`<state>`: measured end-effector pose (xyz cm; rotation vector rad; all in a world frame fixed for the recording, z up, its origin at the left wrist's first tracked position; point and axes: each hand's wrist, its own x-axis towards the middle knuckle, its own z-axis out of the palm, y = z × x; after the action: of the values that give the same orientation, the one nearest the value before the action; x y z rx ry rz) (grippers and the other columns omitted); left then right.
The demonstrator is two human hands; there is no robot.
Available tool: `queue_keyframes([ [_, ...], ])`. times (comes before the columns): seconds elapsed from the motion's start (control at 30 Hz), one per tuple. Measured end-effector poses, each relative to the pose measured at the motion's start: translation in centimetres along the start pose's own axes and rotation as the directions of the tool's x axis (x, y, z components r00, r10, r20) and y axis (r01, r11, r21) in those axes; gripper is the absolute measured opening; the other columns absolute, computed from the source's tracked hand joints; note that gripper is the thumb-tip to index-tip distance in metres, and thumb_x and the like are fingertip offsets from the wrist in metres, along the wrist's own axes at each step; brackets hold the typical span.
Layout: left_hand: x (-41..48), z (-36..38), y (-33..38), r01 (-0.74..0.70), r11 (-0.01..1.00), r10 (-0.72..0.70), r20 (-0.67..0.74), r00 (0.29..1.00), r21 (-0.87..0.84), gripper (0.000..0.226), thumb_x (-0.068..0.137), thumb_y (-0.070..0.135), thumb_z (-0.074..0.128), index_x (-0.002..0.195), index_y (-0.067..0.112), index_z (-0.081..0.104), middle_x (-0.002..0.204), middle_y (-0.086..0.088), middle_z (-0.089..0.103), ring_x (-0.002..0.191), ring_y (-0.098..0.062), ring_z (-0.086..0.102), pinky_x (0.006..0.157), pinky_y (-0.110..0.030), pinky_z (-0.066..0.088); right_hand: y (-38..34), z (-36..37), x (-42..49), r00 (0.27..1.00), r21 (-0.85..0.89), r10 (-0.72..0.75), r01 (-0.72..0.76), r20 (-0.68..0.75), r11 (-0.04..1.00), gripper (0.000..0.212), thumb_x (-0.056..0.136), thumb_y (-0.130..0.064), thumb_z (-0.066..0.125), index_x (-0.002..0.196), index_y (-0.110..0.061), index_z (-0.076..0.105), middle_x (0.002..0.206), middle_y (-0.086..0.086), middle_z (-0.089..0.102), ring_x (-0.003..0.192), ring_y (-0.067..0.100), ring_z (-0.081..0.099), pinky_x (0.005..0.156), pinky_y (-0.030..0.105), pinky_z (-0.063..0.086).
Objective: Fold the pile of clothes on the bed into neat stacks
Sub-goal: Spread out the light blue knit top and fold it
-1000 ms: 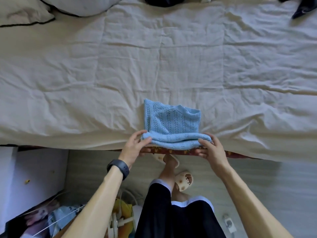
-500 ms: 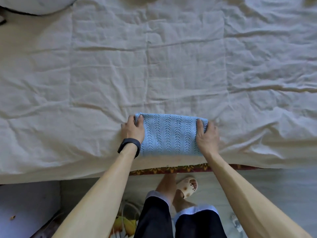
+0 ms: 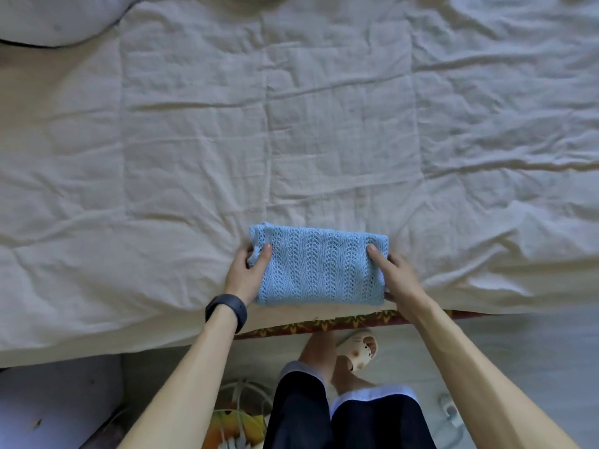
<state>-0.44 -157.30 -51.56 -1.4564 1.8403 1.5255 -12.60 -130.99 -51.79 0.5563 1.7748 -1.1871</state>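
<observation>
Thumbs on top, the left hand (image 3: 243, 274) and right hand (image 3: 394, 276) each clasp an end of the folded pale-blue openwork knit top (image 3: 319, 267) at the near edge of the cream-sheeted bed (image 3: 194, 157): fold looks done, next calls for a level lift onto a stack.

Wrinkled sheet covers the bed (image 3: 324, 124) across the upper and middle frame, giving open passage from left, right and top. A pillow (image 3: 55, 17) fills the upper left corner. At lower centre the knit (image 3: 317, 267) lies near the bed's edge; the left hand (image 3: 243, 273) and right hand (image 3: 395, 275) grip its two ends and block them, while its far side stays open to the sheet.
</observation>
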Motion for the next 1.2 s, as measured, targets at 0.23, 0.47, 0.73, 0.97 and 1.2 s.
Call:
queue_keyframes([
  [0.23,1.2,0.3,1.8,-0.088,0.996,0.088,0.024,0.996,-0.018,0.039,0.097,0.054,0.053,0.127,0.028,0.053,0.122,0.001,0.065,0.110,-0.019,0.064,0.096,-0.043,0.052,0.4,0.5,0.6,0.980,-0.075,-0.196,0.194,-0.019,0.978,0.031,0.092,-0.069,0.056,0.114,-0.049,0.062,0.112,-0.015,0.072,0.099,0.003,0.070,0.088,0.032,0.057],
  [0.47,-2.9,1.4,3.1,0.250,0.830,-0.071,0.349,0.934,-0.499,0.047,0.095,0.030,0.064,0.139,0.017,0.052,0.131,-0.011,0.065,0.119,-0.030,0.063,0.103,-0.054,0.048,-0.8,-3.7,-2.8,0.951,0.046,-0.304,0.306,-0.052,0.951,0.029,0.093,-0.057,0.063,0.112,-0.035,0.067,0.108,0.000,0.075,0.100,0.019,0.073,0.087,0.042,0.059],
  [0.73,-14.0,5.3,12.1,-0.017,0.924,0.159,0.343,0.926,-0.381,0.041,0.083,0.046,0.069,0.123,0.042,0.060,0.112,0.002,0.074,0.098,-0.026,0.070,0.070,-0.042,0.058,-4.1,-15.1,-13.6,0.898,0.096,-0.422,0.434,-0.121,0.896,0.017,0.091,-0.050,0.065,0.105,-0.040,0.068,0.100,0.002,0.077,0.091,0.018,0.074,0.072,0.034,0.061],
  [0.97,-28.9,14.6,22.7,-0.650,0.750,0.655,-0.004,0.756,-0.122,0.013,0.105,0.040,0.042,0.109,0.032,0.052,0.089,0.012,0.064,0.078,-0.011,0.061,0.070,-0.033,0.044,-7.8,-25.4,-26.5,0.626,-0.071,-0.548,0.621,-0.555,0.781,0.032,0.101,-0.055,0.046,0.092,-0.025,0.048,0.082,-0.001,0.058,0.073,0.001,0.058,0.061,0.023,0.044],
  [1.2,-39.1,21.8,29.7,-0.897,0.407,0.911,-0.011,0.412,0.172,0.014,0.105,0.035,0.041,0.108,0.025,0.050,0.065,0.010,0.053,0.058,-0.020,0.052,0.049,-0.022,0.032,-8.8,-37.7,-36.9,0.294,-0.238,-0.568,0.692,-0.769,0.681,0.039,0.098,-0.067,0.035,0.087,-0.031,0.045,0.078,-0.009,0.060,0.073,0.003,0.055,0.060,0.033,0.036],
])
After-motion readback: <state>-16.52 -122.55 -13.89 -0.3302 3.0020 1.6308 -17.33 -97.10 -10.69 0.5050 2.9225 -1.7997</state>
